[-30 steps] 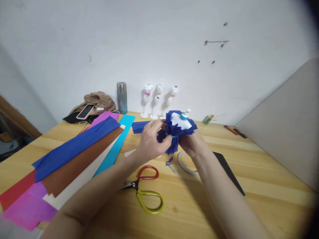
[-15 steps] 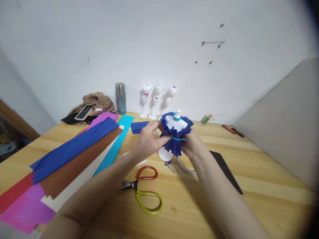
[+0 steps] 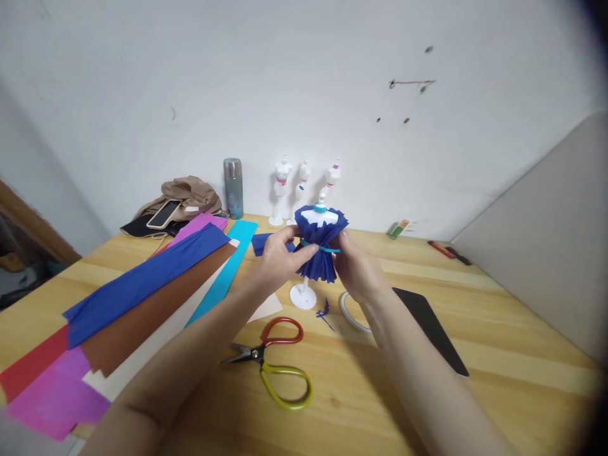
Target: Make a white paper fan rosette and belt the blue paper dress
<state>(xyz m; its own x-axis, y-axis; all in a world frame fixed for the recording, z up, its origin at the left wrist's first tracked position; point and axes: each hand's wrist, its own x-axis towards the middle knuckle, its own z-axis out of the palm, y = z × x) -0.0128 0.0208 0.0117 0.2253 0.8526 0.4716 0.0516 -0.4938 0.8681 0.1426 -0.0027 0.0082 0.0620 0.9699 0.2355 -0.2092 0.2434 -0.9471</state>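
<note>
A small white dress form (image 3: pixel 320 217) stands upright on its round base, a turquoise band round its neck. Pleated dark blue crepe paper (image 3: pixel 317 269) wraps its body like a dress, drawn in at the waist by a thin turquoise tie (image 3: pixel 332 250). My left hand (image 3: pixel 282 254) grips the paper's left side, its thumb pressed on the front by the tie. From the right, my right hand (image 3: pixel 360 269) closes on the dress at waist height; most of its fingers are hidden behind. Red-and-yellow-handled scissors (image 3: pixel 257 354) lie in front, blades partly open.
Coloured paper strips (image 3: pixel 152 278) cover the table's left. Several things stand by the wall: white dress forms (image 3: pixel 282 171), a flask (image 3: pixel 233 190). A white ring (image 3: pixel 349 311), blue scraps (image 3: pixel 324 309) and a black sheet (image 3: pixel 430 323) lie near my right arm.
The dress form has gone from tilted towards me to upright, moving slightly left. Its stem and base now show below the blue paper. Both hands have stayed on it.
</note>
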